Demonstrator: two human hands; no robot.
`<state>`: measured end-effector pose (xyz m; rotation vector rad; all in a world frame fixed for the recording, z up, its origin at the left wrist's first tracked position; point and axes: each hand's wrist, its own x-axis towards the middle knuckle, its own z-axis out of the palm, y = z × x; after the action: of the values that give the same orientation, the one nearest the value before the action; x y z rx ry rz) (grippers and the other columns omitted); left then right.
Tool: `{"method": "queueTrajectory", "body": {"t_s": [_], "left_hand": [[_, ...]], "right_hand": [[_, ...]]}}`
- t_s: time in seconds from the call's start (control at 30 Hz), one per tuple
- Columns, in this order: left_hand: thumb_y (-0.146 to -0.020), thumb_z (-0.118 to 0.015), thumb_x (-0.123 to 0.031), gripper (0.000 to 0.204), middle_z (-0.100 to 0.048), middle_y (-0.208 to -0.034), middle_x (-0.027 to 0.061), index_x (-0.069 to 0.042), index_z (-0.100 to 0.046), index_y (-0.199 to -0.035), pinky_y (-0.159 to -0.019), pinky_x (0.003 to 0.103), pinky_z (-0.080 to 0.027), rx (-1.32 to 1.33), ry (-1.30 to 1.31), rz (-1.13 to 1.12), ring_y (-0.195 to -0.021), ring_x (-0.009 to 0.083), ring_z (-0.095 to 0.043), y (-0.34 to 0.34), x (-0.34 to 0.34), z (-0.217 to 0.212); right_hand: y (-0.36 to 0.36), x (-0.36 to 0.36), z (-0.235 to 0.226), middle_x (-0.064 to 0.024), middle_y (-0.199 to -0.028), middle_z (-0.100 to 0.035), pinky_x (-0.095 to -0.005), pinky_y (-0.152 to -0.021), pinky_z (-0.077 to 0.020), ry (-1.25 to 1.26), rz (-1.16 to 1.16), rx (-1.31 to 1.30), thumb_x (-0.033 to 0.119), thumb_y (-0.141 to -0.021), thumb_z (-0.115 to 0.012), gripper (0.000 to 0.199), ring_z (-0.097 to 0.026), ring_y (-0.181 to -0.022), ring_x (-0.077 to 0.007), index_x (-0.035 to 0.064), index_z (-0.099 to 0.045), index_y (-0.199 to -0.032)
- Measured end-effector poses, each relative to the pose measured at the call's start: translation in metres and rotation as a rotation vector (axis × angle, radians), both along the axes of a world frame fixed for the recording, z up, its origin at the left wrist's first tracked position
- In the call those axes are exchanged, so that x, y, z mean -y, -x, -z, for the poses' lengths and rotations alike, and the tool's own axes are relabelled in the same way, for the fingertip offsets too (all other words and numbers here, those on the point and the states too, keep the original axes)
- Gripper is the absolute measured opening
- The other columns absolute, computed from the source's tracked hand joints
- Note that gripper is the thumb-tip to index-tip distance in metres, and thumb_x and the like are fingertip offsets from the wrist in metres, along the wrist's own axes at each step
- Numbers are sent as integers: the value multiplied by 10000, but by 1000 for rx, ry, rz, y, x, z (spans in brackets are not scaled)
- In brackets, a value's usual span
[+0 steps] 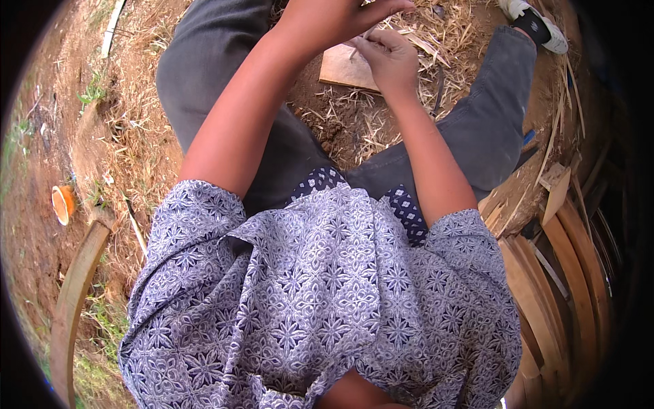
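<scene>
At the top edge my left hand point(327, 22) is partly cut off by the frame. Its thumb stretches out to the right, while most of its fingers lie outside the picture. Just below and to the right is my right hand point(393, 63), closed, with thumb and fingers pinched together. A thin greyish sliver shows at its fingertips, too small to name. Under both hands a flat pale wooden block point(346, 68) lies on the ground between my legs, partly covered by the right hand.
Dry straw and shavings point(436, 17) litter the brown soil. Bent wooden boards point(538, 300) are stacked at the right. A curved plank point(78, 300) lies at the left, near an orange cup-like object point(63, 203). My legs point(477, 116) spread around the work spot.
</scene>
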<state>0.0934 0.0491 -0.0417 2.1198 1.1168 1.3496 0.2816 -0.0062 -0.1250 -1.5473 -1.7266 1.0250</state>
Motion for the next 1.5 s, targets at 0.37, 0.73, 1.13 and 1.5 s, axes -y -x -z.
{"method": "queueTrajectory", "body": {"t_s": [0.37,0.73,1.13,1.5], "left_hand": [[-829,-818,-176,297,-583,-717,150,-40,-569,-740,-664,465,-450,7,47,38,-738,380,-591,2,-2,-1],[-812,-826,-142,242,-588,-738,144,-43,-608,-771,-657,453,-447,-53,22,-27,-734,370,-583,11,-6,-10],[-817,-856,-160,252,-574,-718,142,-32,-639,-813,-635,447,-435,-77,37,-69,-702,352,-561,7,-8,-8],[-807,-864,-161,251,-597,-719,132,-39,-644,-805,-646,432,-458,-112,48,-100,-713,342,-583,7,-10,-10]], "right_hand": [[10,6,-3,-55,-853,-724,-319,-749,-535,80,39,-89,256,-820,-871,221,-678,-824,-187,102,-840,-976],[6,10,25,-32,-864,-736,-347,-765,-515,-62,4,122,297,-810,-877,222,-660,-860,-210,115,-828,-926],[10,17,33,-48,-842,-750,-302,-756,-534,-208,-7,233,198,-814,-878,174,-681,-765,-175,66,-815,-907],[9,16,31,-53,-856,-757,-373,-767,-527,-179,23,235,288,-772,-898,227,-704,-822,-253,93,-811,-851]]}}
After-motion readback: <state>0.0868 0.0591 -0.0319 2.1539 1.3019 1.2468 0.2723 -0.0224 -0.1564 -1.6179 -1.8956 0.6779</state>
